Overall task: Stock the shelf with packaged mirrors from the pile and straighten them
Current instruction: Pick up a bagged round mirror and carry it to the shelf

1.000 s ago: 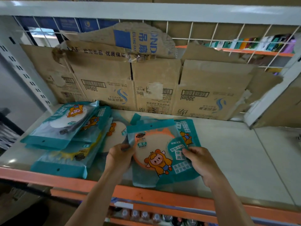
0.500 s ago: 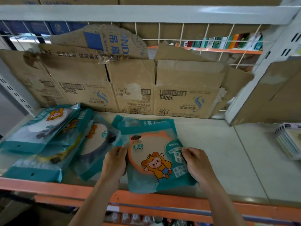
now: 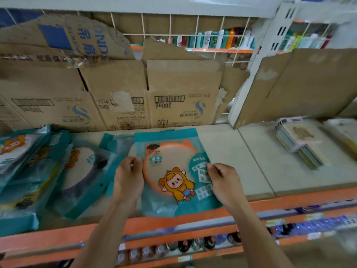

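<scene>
Slippage was the risk in the head view: the left hand and right hand each pinched a side edge of the packaged mirror. It lay flat on the shelf, its lower edge at the orange front rail, so the slick bag might slide off. The loose pile crowded its left, torn cardboard stood behind, and flat packs lay well apart on the right.

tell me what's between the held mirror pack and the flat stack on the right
Only bare shelf board, with a panel seam, in the head view.
</scene>
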